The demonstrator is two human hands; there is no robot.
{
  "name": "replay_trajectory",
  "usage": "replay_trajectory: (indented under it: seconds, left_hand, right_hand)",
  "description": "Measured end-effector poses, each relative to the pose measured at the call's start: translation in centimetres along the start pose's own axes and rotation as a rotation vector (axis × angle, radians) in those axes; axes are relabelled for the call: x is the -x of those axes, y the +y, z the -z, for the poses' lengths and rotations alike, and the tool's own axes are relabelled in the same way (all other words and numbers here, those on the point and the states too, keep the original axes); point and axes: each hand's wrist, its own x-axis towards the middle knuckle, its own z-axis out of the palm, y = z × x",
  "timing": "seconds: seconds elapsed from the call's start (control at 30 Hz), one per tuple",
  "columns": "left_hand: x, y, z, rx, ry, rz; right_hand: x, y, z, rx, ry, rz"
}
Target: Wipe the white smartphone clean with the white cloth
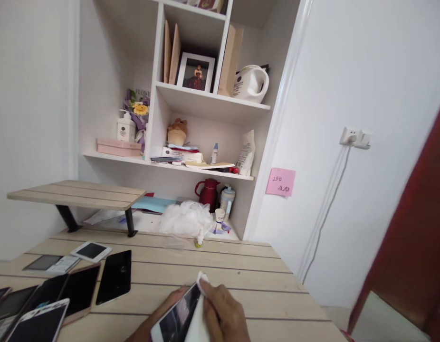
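Observation:
At the bottom edge, my left hand point(159, 316) reaches up from below and holds a white-framed phone point(177, 316) by its underside, screen up. My right hand point(223, 313) is closed on a white cloth point(200, 323) and presses it onto the phone's right side; a corner of the cloth sticks up above the fingers. Both hands hover over the wooden desk point(241, 270).
Several phones and tablets point(115, 278) lie on the desk's left part. A low wooden riser point(77, 194) stands at the back left. A crumpled white plastic bag point(186, 218), a red jug point(207, 192) and shelves of clutter lie behind. A red door point(416, 237) is at right.

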Motion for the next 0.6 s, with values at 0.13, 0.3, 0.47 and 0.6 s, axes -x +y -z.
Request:
replay_trajectory:
  seconds: [0.13, 0.3, 0.47, 0.6]
  left_hand:
    - [-0.1, 0.0, -0.2, 0.013, -0.002, 0.011]
    - [0.4, 0.0, 0.2, 0.026, 0.017, 0.044]
    - [0.4, 0.4, 0.8, 0.029, 0.033, 0.099]
    - [0.0, 0.2, 0.9, 0.033, 0.023, 0.152]
  right_hand:
    - [-0.1, 0.2, 0.3, 0.0, 0.007, -0.021]
    - [0.4, -0.9, -0.3, 0.003, -0.05, 0.095]
    - [0.0, -1.3, 0.3, -0.032, -0.017, -0.007]
    - [0.4, -1.9, 0.0, -0.004, -0.143, 0.107]
